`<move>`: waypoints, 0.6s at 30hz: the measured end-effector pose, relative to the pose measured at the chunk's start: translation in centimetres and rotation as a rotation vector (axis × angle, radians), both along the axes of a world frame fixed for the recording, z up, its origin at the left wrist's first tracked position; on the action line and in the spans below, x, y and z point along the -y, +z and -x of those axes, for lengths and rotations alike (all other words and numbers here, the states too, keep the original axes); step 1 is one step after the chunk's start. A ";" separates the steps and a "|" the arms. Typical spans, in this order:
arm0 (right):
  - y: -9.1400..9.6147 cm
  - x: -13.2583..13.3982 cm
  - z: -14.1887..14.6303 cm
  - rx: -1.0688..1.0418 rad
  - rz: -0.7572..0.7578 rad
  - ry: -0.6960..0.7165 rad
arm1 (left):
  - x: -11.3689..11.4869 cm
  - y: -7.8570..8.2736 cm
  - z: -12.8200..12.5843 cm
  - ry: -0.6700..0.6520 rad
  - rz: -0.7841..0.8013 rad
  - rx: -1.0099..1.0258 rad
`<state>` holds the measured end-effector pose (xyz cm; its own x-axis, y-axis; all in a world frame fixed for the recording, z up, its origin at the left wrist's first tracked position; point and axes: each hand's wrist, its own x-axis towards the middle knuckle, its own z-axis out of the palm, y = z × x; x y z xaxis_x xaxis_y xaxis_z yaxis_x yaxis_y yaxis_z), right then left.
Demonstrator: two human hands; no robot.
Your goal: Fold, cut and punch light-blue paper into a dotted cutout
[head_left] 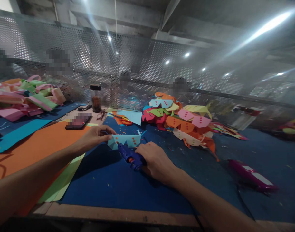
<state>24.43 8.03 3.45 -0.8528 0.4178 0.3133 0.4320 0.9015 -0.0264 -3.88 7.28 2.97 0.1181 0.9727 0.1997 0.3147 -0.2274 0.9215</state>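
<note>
My left hand pinches the left end of a light blue folded paper piece marked with orange dots and a notch in its lower edge. Wrapped round the handle of a dark blue hot glue gun is my right hand. The gun's nozzle points up and left, close to the left part of the blue paper; whether it touches cannot be made out. My right fingers are partly hidden behind the gun and the back of the hand.
Folded, dotted paper pieces pile up at the centre right. Orange-handled scissors, a phone and a dark-lidded jar stand or lie further back. At right is a purple corded device; paper strips heap at far left.
</note>
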 end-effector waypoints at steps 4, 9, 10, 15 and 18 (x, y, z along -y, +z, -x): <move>0.0 0.0 0.0 0.013 -0.002 -0.005 | 0.1 0.1 0.0 -0.002 0.004 0.008; 0.1 0.0 0.0 0.028 0.001 -0.009 | 0.1 0.2 0.0 -0.005 0.006 -0.002; 0.1 0.0 0.0 0.030 0.000 -0.011 | 0.1 0.2 0.0 -0.006 0.006 -0.003; 0.0 0.0 0.0 0.026 0.001 -0.014 | 0.1 0.1 0.0 -0.005 0.007 0.002; 0.1 0.0 0.0 0.027 0.008 -0.018 | 0.0 0.0 0.0 -0.011 0.012 0.008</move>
